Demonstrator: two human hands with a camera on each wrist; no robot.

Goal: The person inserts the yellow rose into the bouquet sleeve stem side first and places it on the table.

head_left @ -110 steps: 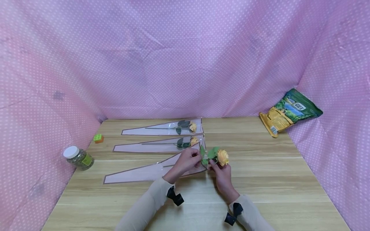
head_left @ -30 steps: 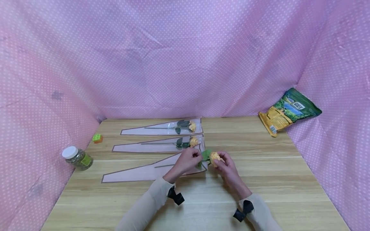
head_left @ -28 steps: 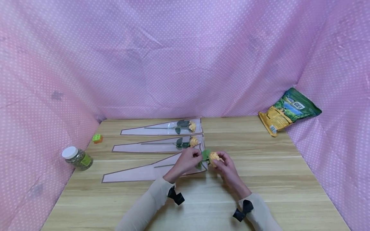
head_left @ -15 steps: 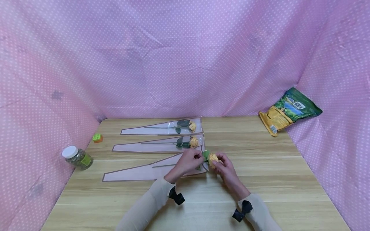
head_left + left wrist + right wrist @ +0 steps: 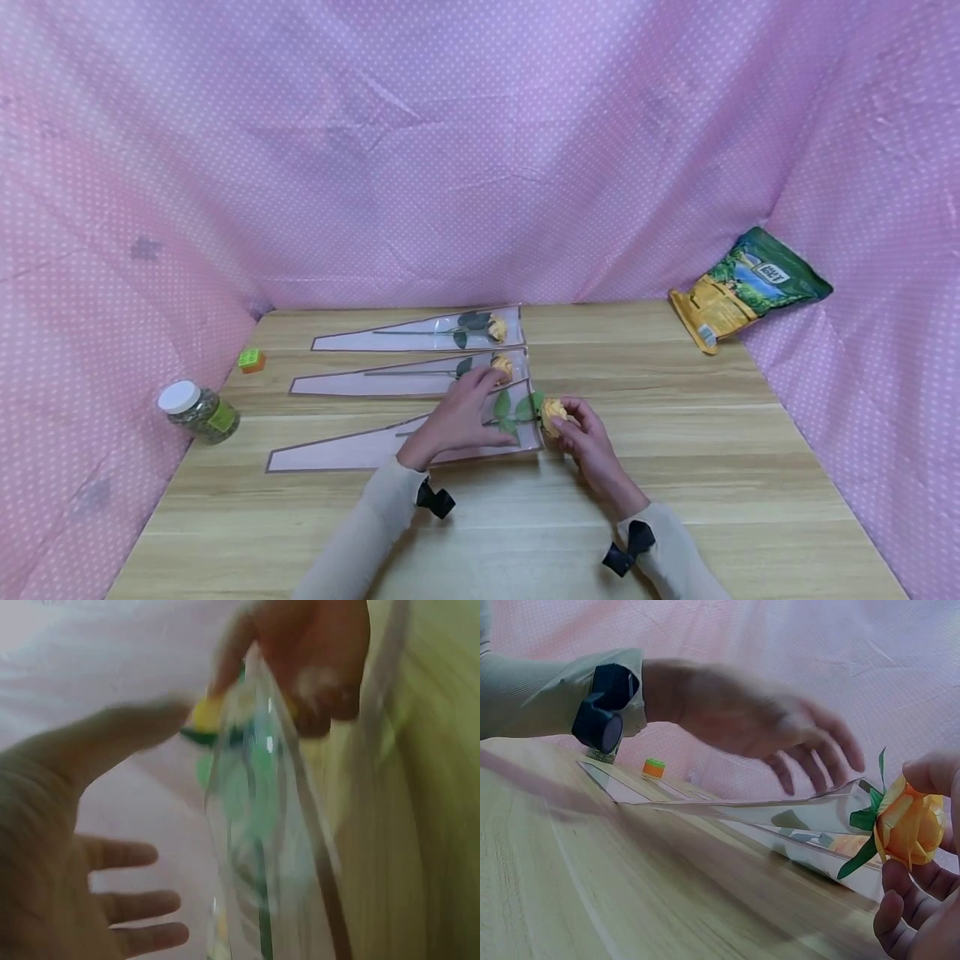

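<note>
A yellow artificial rose [image 5: 553,415] has its bloom at the mouth of the nearest clear flower sleeve [image 5: 337,452], its stem and leaves inside the sleeve. My right hand [image 5: 588,442] holds the bloom between thumb and fingers. In the right wrist view the rose [image 5: 909,825] shows green sepals below its petals. My left hand [image 5: 457,417] is spread above the sleeve, fingers apart, gripping nothing; the left wrist view shows its fingers [image 5: 142,904] loose beside the sleeve [image 5: 277,825].
Two more sleeves, the middle one [image 5: 337,385] and the far one [image 5: 352,342], each hold a yellow rose. A lidded jar [image 5: 206,412] and a green-orange toy block [image 5: 251,360] stand at left. A snack bag [image 5: 750,287] leans at the back right.
The rose has slid leftward into the sleeve, stem first. My right hand moved from the stem to the bloom. My left hand has just let go of the sleeve's mouth and moved left.
</note>
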